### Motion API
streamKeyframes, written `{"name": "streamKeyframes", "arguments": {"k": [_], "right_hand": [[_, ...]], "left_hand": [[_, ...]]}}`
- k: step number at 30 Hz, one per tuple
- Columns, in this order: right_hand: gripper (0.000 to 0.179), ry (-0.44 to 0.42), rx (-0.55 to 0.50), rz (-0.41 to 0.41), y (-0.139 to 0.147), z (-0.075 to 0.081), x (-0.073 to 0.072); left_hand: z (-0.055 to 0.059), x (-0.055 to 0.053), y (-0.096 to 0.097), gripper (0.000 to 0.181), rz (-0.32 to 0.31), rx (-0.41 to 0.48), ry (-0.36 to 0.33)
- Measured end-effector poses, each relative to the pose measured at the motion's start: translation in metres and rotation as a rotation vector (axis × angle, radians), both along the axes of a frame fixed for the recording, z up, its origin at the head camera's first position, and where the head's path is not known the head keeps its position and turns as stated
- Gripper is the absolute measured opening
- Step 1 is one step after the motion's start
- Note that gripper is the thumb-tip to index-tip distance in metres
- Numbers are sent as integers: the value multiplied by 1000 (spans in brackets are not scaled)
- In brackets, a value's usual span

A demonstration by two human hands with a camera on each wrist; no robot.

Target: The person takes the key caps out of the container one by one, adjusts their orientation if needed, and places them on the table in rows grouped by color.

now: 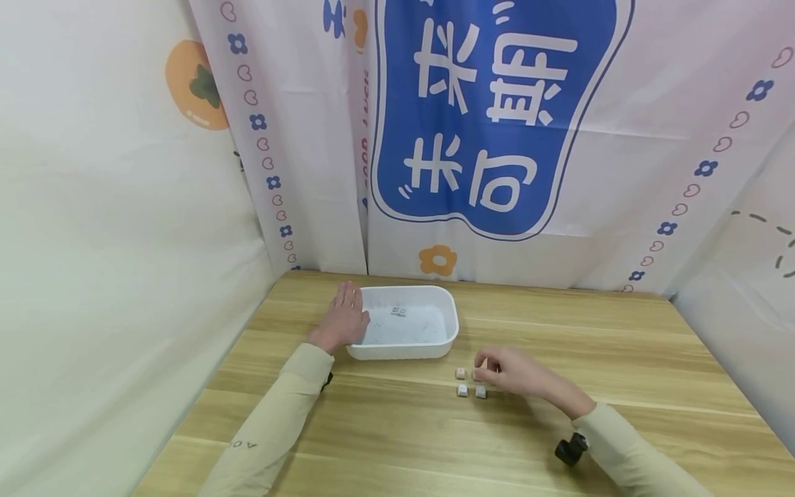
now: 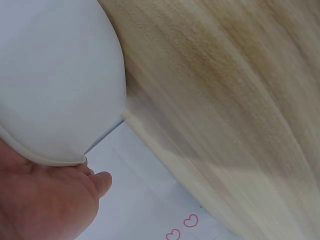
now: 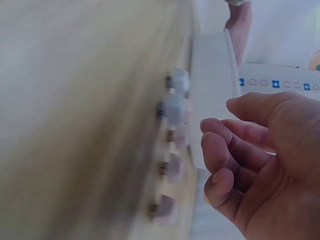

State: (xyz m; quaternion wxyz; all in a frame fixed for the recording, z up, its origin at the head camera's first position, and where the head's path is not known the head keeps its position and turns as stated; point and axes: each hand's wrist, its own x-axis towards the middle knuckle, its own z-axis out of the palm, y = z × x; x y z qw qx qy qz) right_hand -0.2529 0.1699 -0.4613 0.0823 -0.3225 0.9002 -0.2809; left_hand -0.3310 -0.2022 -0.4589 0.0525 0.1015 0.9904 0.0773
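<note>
A white plastic tray [image 1: 397, 351] stands on the wooden table, with a few small keycap-like pieces [image 1: 399, 311] on its floor. My left hand [image 1: 341, 317] lies along the tray's left rim, fingers straight; the left wrist view shows the palm [image 2: 50, 202] against that rim. Off the tray's front right corner, several small pale keycap-like pieces [image 1: 462, 391] stand grouped. Over them is my right hand [image 1: 512, 373], its fingers bent. In the right wrist view, a gap separates thumb from fingertips [image 3: 214, 145], and blurred pieces [image 3: 174, 110] with dark undersides stand beyond them.
A printed curtain [image 1: 323, 138] hangs behind the table's back edge, with pale cloth [image 1: 124, 241] at the left side. Wood-grain tabletop [image 1: 385, 428] extends in front of the tray. A small black device [image 1: 570, 449] is at the right wrist.
</note>
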Motion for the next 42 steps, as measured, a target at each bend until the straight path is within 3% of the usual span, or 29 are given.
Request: {"name": "streamKeyframes", "arguments": {"k": [8, 16, 23, 32, 42], "right_hand": [[18, 13, -8, 0, -9, 17, -12], [16, -44, -87, 32, -27, 31, -24], [18, -21, -129, 45, -45, 40, -36], [19, 73, -166, 11, -67, 42, -51], [20, 81, -198, 11, -88, 34, -68]], "left_hand": [[0, 0, 1, 67, 1, -9, -1], [-2, 0, 2, 67, -1, -33, 11], [-3, -2, 2, 67, 6, -15, 16], [-3, -3, 1, 67, 12, -22, 12], [-3, -4, 1, 68, 15, -22, 6]]}}
